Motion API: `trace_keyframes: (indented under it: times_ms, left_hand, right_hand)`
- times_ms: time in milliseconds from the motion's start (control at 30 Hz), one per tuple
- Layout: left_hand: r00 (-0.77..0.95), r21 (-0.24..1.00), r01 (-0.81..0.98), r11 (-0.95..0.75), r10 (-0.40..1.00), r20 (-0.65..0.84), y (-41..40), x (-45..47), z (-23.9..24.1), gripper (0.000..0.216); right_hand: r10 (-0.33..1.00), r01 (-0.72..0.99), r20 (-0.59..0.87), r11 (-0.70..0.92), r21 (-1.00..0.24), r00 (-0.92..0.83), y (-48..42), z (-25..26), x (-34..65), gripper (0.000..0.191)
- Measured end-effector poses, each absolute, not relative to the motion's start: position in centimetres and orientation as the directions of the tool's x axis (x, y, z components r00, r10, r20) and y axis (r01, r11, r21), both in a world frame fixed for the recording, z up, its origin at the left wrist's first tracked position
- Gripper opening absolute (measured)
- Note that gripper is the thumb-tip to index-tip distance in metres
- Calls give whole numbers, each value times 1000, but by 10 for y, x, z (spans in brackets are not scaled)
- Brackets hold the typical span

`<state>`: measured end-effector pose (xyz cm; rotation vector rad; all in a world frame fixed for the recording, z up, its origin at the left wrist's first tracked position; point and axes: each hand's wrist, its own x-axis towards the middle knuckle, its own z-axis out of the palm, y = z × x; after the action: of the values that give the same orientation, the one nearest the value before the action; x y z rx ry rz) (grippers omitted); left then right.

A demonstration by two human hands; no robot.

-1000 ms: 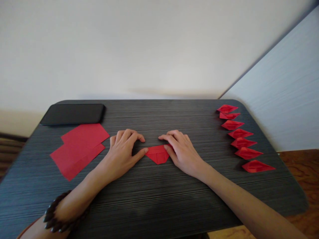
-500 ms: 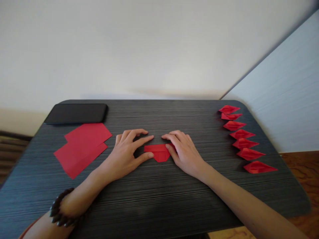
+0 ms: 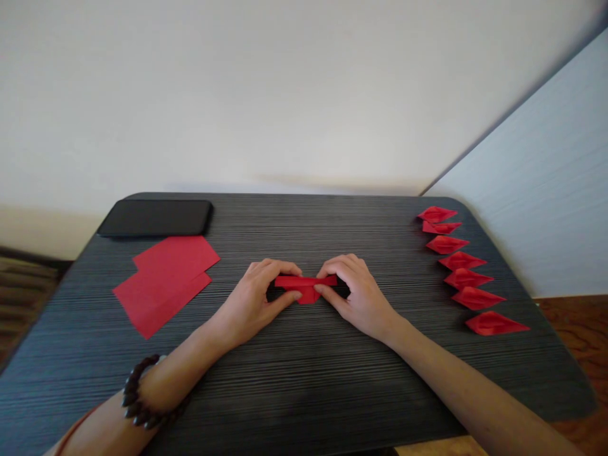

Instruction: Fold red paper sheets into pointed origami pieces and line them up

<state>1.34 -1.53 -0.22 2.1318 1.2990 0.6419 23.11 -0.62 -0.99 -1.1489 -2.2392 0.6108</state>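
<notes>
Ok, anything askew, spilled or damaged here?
Nothing looks spilled or damaged. Slightly untidy: the red sheets lie slanted and overlapping at the left, and the folded red pieces at the right are unevenly spaced.

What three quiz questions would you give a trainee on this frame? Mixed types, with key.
1. Count: how many red boats sit along the right side of the table?

2. True or false: the left hand and the right hand both pinch the same folded paper.

3. Multiple choice: where do the flat red sheets lie?
a) between the two hands
b) to the left of the left hand
c) among the boats

Key:
1. Seven.
2. True; each hand has its thumb on the near side and fingers behind.
3. b.
</notes>
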Motion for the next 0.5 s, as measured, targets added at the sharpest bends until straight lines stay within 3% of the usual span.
trace_keyframes:
  times_ms: [100, 167, 233, 367, 500]
  left_hand:
    - [376, 755, 561, -339, 917, 133, -17, 14, -2, 29]
    - [391, 770, 515, -377, 903, 180, -19, 15, -1, 18]
    - [414, 771, 468, -432, 878, 240, -19, 16, 0, 10]
    - [477, 768, 398, -502, 828, 295, -20, 15, 1, 14]
    - [529, 696, 362, -620, 752, 393, -19, 15, 2, 19]
  right_hand:
    - [811, 538, 349, 576, -616, -469, -7, -8, 232, 8]
    - [793, 514, 412, 606, -607, -449, -8, -7, 232, 8]
    - [760, 465, 464, 648, -604, -456, -7, -8, 233, 8]
    - [663, 358, 546, 743, -566, -512, -6, -12, 234, 8]
    - [645, 382, 579, 764, -521, -499, -7, -14, 236, 8]
